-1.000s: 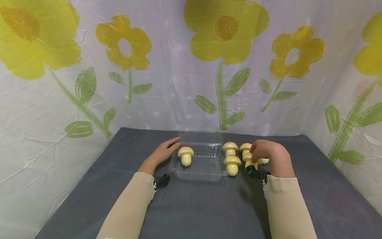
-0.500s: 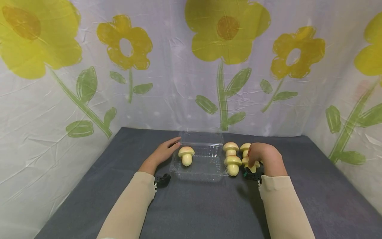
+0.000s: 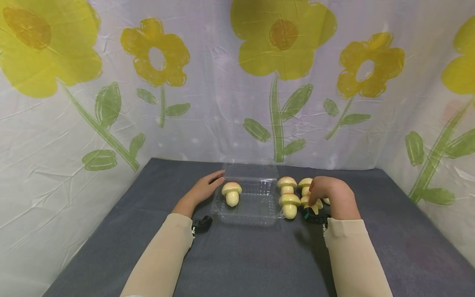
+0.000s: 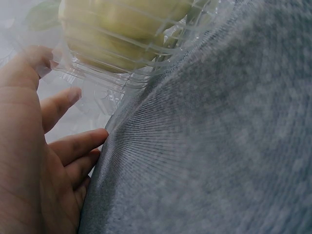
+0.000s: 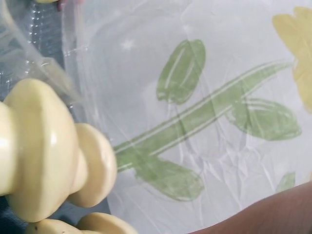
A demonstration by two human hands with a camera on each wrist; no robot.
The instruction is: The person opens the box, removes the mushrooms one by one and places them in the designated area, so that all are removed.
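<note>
A clear plastic clamshell container (image 3: 256, 208) stands with its lid (image 3: 250, 170) raised at the back. One toy mushroom (image 3: 231, 194), pale yellow, lies inside at the left. My left hand (image 3: 203, 189) rests at the container's left side, fingers extended; the left wrist view shows its fingertips near the ribbed wall (image 4: 122, 83). To the right of the container, my right hand (image 3: 330, 193) reaches down with curled fingers and pinches a front toy mushroom (image 3: 315, 207). Its far fingers are hidden in the head view. The right wrist view shows large mushrooms (image 5: 44, 151) but only the hand's edge (image 5: 263, 214).
Two mushrooms (image 3: 289, 206) lie in line against the container's right side. Another mushroom (image 3: 305, 183) is behind the pinched one, and part of one (image 3: 326, 201) shows beneath the right wrist. A dark cloth (image 3: 252, 260) covers the table; a flower-printed curtain (image 3: 215, 103) hangs behind.
My right hand has shifted slightly left, then a touch back right, at the front mushroom, which has moved a little. The left hand and container have stayed put.
</note>
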